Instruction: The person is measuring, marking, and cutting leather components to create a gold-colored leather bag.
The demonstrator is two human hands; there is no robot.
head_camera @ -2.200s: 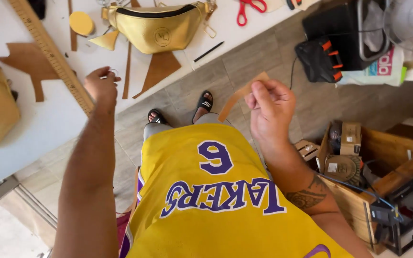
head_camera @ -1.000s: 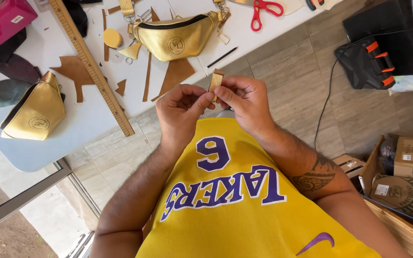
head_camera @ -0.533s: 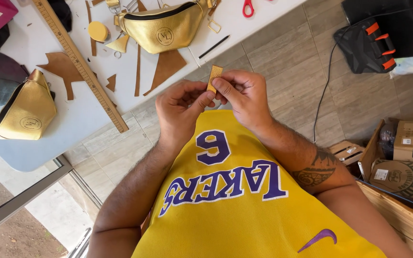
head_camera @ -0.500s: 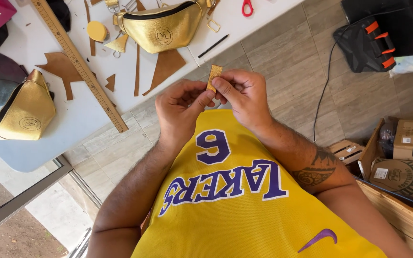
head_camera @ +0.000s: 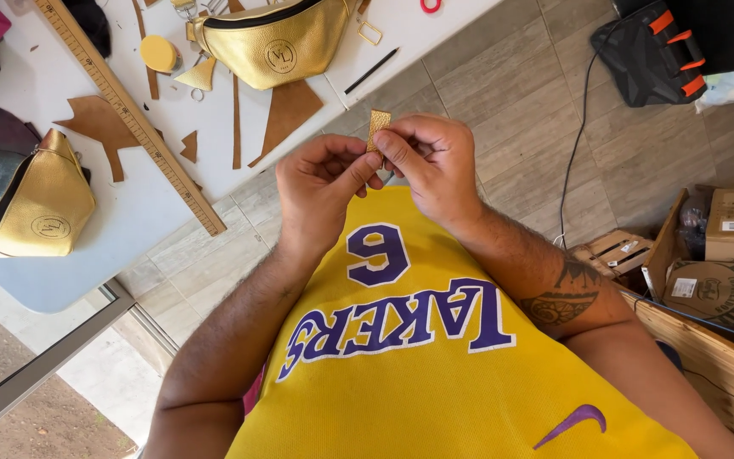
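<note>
strip [head_camera: 379,127]: gold, grainy leather-like | waist bag [head_camera: 273,42]: shiny metallic gold | ruler [head_camera: 129,115]: matt wood | desk [head_camera: 121,229]: smooth white | floor [head_camera: 511,93]: grey wood-look tile

We note a white desk [head_camera: 142,221] with things lying flat on it. A long wooden ruler [head_camera: 129,115] runs diagonally across it. One gold waist bag [head_camera: 278,42] sits near the far edge; a second gold waist bag [head_camera: 40,204] sits at the left. Brown leather scraps [head_camera: 286,110] lie between and beside them, with a round yellow disc [head_camera: 159,53] and a black pencil [head_camera: 371,70]. On the tiled floor [head_camera: 503,110] we see a black bag [head_camera: 656,47] and cardboard boxes [head_camera: 728,225].
</note>
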